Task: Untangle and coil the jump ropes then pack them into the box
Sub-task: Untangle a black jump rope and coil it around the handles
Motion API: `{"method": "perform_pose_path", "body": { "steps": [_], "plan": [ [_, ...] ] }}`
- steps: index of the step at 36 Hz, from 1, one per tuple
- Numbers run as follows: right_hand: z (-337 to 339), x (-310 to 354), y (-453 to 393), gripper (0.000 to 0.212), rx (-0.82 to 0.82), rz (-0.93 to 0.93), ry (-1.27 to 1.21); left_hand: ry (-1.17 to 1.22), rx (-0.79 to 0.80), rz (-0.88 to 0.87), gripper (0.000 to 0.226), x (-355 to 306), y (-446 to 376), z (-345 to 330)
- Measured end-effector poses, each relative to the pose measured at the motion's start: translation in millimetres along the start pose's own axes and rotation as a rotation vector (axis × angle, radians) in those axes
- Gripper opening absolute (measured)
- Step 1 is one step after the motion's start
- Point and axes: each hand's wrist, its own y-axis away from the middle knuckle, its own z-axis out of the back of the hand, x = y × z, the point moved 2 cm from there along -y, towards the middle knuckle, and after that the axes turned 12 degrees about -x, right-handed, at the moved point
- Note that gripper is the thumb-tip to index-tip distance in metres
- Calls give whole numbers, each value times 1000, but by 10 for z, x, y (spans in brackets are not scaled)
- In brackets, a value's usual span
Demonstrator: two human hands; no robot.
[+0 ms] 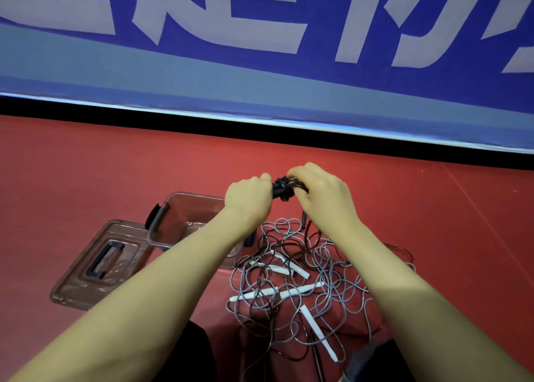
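Note:
Both hands are raised above the red floor with a dark jump rope bundle between them. My left hand grips the black handles of that bundle. My right hand pinches the dark cord wrapped around the bundle. A strand of the dark cord hangs down from it to a tangled pile of grey and dark ropes with white handles on the floor below. A clear plastic box with black latches stands open to the left, partly hidden by my left forearm.
The box's clear lid with a black handle lies flat on the floor left of the box. A blue banner wall with pale lettering runs across the back. My dark-clothed knees are at the bottom edge.

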Motion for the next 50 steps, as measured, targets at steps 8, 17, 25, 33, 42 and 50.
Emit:
{"method": "perform_pose_path", "body": {
  "steps": [8,17,25,33,42,50],
  "plan": [
    [-141,-125,-46,28,76,-602,-203,-141,-2,-293,26,-60,42,-27],
    [-102,-305,-56,34,206,-676,-125,-163,-18,-479,20,-136,133,38],
    [-8,-359,-73,29,316,-640,-182,201,-488,-659,17,-95,128,123],
    [-6,-326,-56,28,299,-539,-214,442,-410,-265,17,-183,75,274],
    [-97,-192,-30,24,392,-480,-209,737,-292,222,29,-258,-14,220],
    [-69,-124,20,14,514,-351,-165,562,-226,295,22,-161,-69,63]
  ]
}}
